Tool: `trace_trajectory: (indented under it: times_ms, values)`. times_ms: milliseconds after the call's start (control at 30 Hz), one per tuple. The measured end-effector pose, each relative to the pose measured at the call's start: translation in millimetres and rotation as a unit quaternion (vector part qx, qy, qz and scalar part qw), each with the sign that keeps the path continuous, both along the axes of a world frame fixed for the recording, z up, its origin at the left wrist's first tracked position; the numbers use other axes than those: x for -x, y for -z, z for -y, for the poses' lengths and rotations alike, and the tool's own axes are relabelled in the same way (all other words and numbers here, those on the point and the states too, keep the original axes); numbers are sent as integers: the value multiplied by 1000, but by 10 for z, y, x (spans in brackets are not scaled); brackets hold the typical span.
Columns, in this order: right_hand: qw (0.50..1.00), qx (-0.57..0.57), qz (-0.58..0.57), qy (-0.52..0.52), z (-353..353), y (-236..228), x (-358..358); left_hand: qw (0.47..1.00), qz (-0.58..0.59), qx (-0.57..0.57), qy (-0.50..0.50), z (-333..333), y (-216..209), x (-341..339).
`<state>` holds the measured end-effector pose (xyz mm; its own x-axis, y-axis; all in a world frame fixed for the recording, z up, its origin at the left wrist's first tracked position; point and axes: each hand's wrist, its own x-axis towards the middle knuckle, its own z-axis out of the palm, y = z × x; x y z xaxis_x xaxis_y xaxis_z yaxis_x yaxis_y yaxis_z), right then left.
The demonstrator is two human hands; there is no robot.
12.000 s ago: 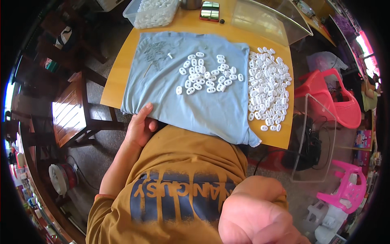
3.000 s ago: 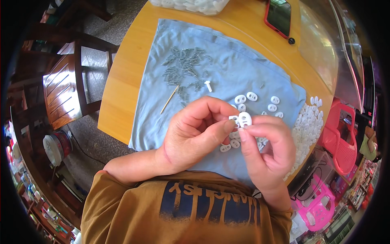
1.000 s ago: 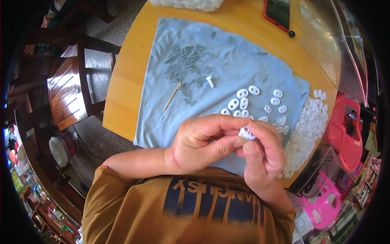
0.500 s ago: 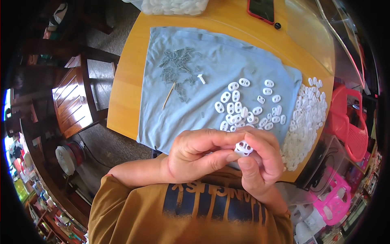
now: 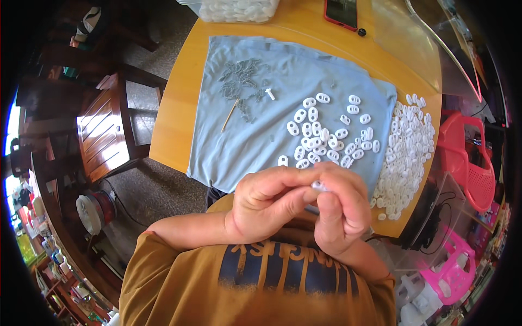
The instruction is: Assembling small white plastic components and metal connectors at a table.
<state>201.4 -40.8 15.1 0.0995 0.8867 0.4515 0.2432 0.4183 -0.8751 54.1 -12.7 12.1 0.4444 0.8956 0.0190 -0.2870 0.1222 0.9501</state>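
Observation:
Close to my chest, at the near edge of the cloth, my left hand [image 5: 269,204] and my right hand [image 5: 342,209] meet fingertip to fingertip. Between them they pinch a small white two-hole cord lock [image 5: 319,186], mostly covered by the fingers. Just beyond lie several loose white cord lock pieces [image 5: 307,129], oval with two holes, scattered over a light blue cloth [image 5: 217,149]. On the cloth's left half sits a heap of small metal springs [image 5: 239,79]. Beside it are a thin wooden stick [image 5: 229,115] and a white T-shaped plastic piece [image 5: 270,94].
A big pile of white pieces [image 5: 405,155] covers the right side of the yellow wooden table [image 5: 171,122]. At the far edge stand a clear tub [image 5: 239,12] of white parts and a red-cased phone [image 5: 341,13]. Red [image 5: 467,157] and pink chairs [image 5: 451,271] stand to the right.
Both hands have closed further round the cord lock, which now shows less between the fingers. The view has shifted slightly; the things on the table keep their places.

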Motion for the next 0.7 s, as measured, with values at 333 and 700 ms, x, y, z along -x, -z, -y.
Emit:
trace_trajectory:
  times_ms: [333, 700]
  values:
    - [1000, -2, 6, 13, -39, -20, -82, 984, 125, 117, 42, -65, -71, -73]
    - [992, 105, -46, 57, 43, 98, -159, 991, 7, 111, -74, -935, -253, 31]
